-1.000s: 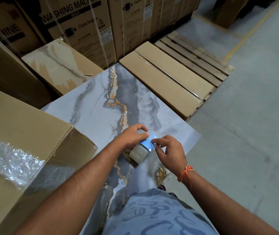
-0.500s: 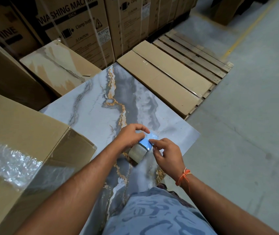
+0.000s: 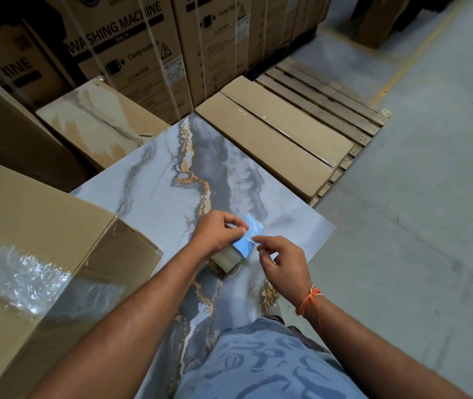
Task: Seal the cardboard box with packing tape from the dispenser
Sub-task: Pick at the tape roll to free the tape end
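your left hand (image 3: pixel 218 233) has its grip closed around the tape roll (image 3: pixel 228 259), thumb and fingers wrapped over the top of it, with the roll held just above the marbled worktop (image 3: pixel 154 197). a blue strip (image 3: pixel 248 239) sticks out from the roll toward your right side; whether it is the tape's leader tab or part of a dispenser cannot be told from here. your right hand (image 3: pixel 284 264) holds nothing: its thumb and forefinger are pinched nearly together just beside the blue strip's edge, not clearly touching it. the step in hand looks like finding and lifting the free end of the tape. to do it well, keep the roll steady in your left grip so it does not spin, catch the corner of the strip with your right fingertips, and peel along the roll's curve rather than straight up, so the tape comes off whole instead of splitting. pull out only a short length at first. the cardboard box (image 3: pixel 36 240) sits to your left on the worktop, near your left forearm, its top partly covered with clear wrap (image 3: pixel 13 272); nothing shows that its seam is taped yet, so the sealing itself is judged not begun. other cartons (image 3: pixel 272 139) lie beyond on a pallet (image 3: pixel 330 102).
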`<action>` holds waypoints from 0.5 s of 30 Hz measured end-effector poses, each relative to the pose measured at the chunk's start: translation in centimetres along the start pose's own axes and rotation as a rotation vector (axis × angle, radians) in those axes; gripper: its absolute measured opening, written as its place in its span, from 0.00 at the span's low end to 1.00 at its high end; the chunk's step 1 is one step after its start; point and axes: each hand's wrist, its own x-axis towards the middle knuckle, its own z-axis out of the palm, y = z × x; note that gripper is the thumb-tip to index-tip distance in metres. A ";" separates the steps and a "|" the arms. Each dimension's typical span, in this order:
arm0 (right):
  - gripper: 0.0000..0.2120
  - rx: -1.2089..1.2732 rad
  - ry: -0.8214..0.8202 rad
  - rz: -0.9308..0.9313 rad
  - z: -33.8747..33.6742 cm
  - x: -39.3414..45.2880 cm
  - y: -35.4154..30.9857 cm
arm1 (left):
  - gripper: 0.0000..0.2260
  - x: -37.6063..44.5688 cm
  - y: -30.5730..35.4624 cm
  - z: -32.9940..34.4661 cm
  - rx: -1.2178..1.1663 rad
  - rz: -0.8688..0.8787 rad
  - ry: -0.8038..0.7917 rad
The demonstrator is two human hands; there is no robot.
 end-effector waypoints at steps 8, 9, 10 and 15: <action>0.18 0.040 0.123 -0.021 -0.5 0.4 -0.7 | 0.09 -1.1 0.7 -0.1 0.273 0.216 0.139; 0.18 0.041 0.125 -0.020 -0.5 0.5 -0.7 | 0.10 -1.3 0.5 0.1 0.315 0.245 0.151; 0.18 0.039 0.125 -0.019 -0.5 0.5 -0.7 | 0.10 -1.5 0.1 0.5 0.351 0.275 0.157; 0.17 0.028 0.119 0.018 -0.7 0.6 -0.2 | 0.12 -2.1 -1.6 2.7 0.585 0.351 0.134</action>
